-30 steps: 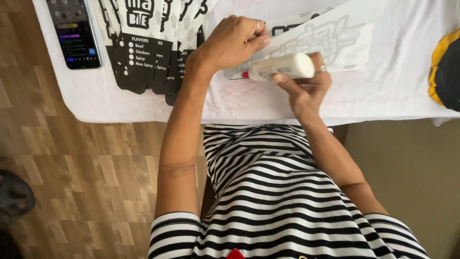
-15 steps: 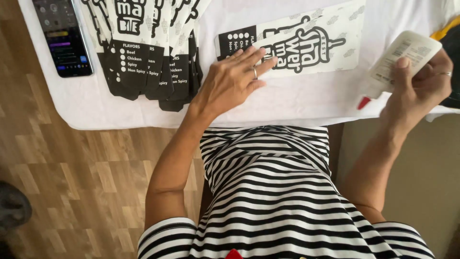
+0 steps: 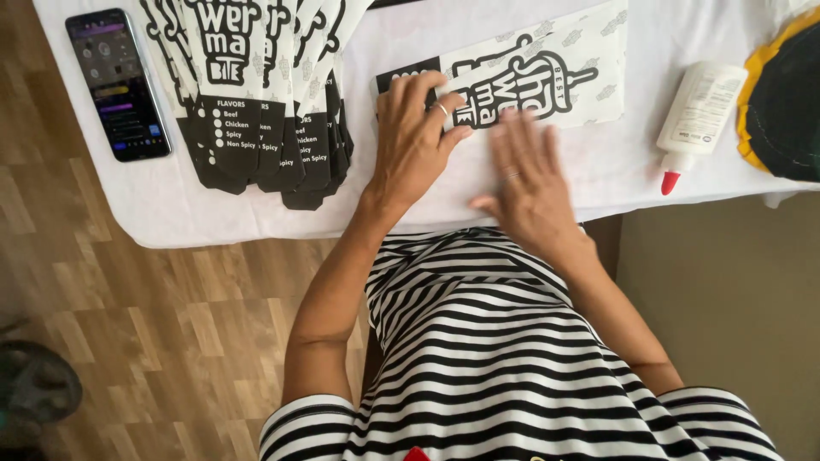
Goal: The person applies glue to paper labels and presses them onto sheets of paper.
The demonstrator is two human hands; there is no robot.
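A flat white paper sleeve with black lettering lies on the white tablecloth in front of me. My left hand presses flat on the sleeve's near left end, fingers spread, a ring on one finger. My right hand lies flat and open just beside it on the sleeve's near edge, blurred by motion. A white glue bottle with a red tip lies on its side to the right, apart from both hands.
A fanned stack of black and white paper sleeves lies at the left. A smartphone with a lit screen sits at the far left. A dark round thing with a yellow rim is at the right edge. Wooden floor lies below the table edge.
My right hand has put the glue bottle down on the table at the right and come back flat onto the sleeve. My left hand has stayed pressed on the sleeve.
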